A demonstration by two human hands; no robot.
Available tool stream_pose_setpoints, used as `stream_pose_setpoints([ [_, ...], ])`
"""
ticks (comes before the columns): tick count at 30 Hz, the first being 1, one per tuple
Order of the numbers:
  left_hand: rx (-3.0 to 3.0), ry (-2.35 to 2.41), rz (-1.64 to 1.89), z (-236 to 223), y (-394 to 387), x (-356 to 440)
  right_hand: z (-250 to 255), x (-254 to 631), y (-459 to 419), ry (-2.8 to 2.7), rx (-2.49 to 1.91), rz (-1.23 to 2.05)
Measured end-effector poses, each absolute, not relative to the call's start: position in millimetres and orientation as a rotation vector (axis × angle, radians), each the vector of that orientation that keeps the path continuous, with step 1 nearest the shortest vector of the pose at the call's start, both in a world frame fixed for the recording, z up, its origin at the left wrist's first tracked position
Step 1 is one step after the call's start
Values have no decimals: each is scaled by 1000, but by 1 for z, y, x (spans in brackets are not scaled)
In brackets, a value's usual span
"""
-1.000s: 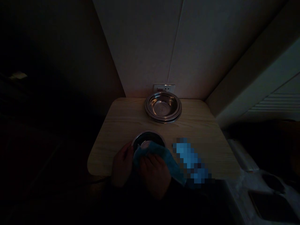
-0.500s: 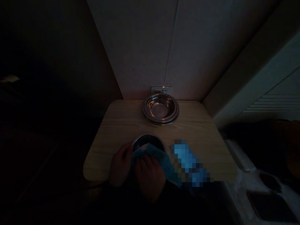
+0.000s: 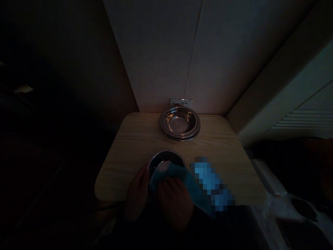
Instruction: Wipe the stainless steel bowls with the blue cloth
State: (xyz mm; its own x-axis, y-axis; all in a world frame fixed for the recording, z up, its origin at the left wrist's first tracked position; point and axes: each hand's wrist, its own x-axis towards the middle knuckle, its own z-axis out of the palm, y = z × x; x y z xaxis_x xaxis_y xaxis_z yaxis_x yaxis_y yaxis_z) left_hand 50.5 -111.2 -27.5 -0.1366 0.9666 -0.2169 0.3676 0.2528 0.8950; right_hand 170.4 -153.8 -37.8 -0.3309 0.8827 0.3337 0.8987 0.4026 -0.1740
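Observation:
A round metal bowl [image 3: 157, 159] stands near the front edge of the small wooden table, its bottom partly showing. My left hand [image 3: 137, 192] is closed on the bowl's left rim, fingers on the outside and edge. Bunched under my right hand [image 3: 174, 201] is a blue cloth [image 3: 194, 185], pressed into the near part of the bowl. The cloth's loose end trails to the right, over the table edge. Dim light hides the fingertips of my right hand and the near side of the bowl.
Stacked metal dishes [image 3: 179, 125] sit at the back of the wooden table [image 3: 125, 152], below a wall socket [image 3: 181, 102]. A blurred-out blue item [image 3: 209, 180] lies to the right of the bowl. Dark objects and a pale surface [image 3: 283, 208] are at the lower right.
My right hand and the cloth have moved slightly right and toward me, uncovering more of the bowl's bottom. My left hand stays at the rim. The whole view has shifted a little.

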Motion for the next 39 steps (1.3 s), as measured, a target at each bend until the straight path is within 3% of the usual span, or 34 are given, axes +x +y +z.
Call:
stream_pose_setpoints([
  [5, 1313, 1672, 873, -25, -103, 47, -42, 151, -148, -2254, -1612, -82],
  [12, 1305, 1603, 934, -29, -91, 47, -38, 199, -154, -2375, -1286, 1],
  [20, 1295, 1630, 927, -28, -91, 48, -43, 146, -142, -2234, -1650, -32],
  [28, 1309, 1600, 945, -26, -89, 46, -37, 194, -152, -2344, -1342, 2],
  [39, 1257, 1670, 956, -32, -110, 48, -45, 155, -146, -2320, -1539, -50],
])
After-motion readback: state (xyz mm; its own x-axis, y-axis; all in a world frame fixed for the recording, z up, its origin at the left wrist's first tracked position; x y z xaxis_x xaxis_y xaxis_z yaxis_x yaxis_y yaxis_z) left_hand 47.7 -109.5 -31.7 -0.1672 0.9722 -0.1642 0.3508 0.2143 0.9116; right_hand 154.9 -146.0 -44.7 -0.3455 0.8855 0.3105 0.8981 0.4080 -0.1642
